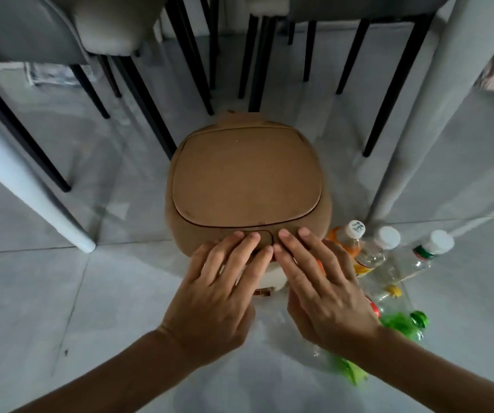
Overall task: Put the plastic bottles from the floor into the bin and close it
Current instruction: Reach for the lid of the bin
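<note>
A tan bin [247, 186] stands on the grey floor in the middle of the view, its lid down. My left hand [218, 293] and my right hand [320, 287] lie flat, fingers spread, with fingertips on the bin's front rim near the push tab. Neither hand holds anything. To the right of the bin stand several plastic bottles: one with an orange label [348, 242], a clear one with a white cap [380, 248], and another clear one [421, 257]. A green bottle [406, 324] lies nearer to me, partly hidden by my right wrist.
Black chair legs [150, 93] and grey chair seats crowd the space behind the bin. A pale table leg [31, 186] slants at the left, and a grey one [418, 114] at the right. Light grey floor tiles [46, 293] lie at the front left.
</note>
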Available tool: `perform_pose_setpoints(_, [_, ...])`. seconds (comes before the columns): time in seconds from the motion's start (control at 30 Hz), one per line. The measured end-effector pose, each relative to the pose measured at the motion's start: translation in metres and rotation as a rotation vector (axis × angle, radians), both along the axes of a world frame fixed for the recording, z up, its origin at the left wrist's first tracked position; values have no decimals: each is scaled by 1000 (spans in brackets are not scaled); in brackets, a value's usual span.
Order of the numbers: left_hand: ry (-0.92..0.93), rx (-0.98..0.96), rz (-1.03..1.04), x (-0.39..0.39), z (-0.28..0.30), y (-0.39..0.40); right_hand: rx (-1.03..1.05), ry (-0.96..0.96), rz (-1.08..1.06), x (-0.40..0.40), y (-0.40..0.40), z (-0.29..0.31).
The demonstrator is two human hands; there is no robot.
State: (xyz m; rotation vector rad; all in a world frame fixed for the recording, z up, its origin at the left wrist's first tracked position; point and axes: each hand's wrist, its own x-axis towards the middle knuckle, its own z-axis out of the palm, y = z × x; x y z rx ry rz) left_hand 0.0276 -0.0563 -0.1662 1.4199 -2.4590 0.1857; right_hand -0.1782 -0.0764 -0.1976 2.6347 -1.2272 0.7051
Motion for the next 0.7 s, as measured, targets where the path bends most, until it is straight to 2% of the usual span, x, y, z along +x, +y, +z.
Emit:
perform_pose_setpoints(0.17, [-191,-159,-97,11,10,-10,-106,-23,134,-19,-23,12])
perform_pose_setpoints(0.33, [-51,-183,-38,-3,29,-16,-22,-133,67,-6,-10,18])
perform_pose_setpoints(0.53, [-118,-303,-60,-15,27,-22,-87,-148,65,-9,-13,6])
perform_pose_setpoints(0.63, [-198,-277,-43,-16,34,-20,-73,-130,117,-12,-17,9])
perform_pose_setpoints(0.7, [-192,-246,-44,-20,41,-21,-31,-205,150,-19,-18,19])
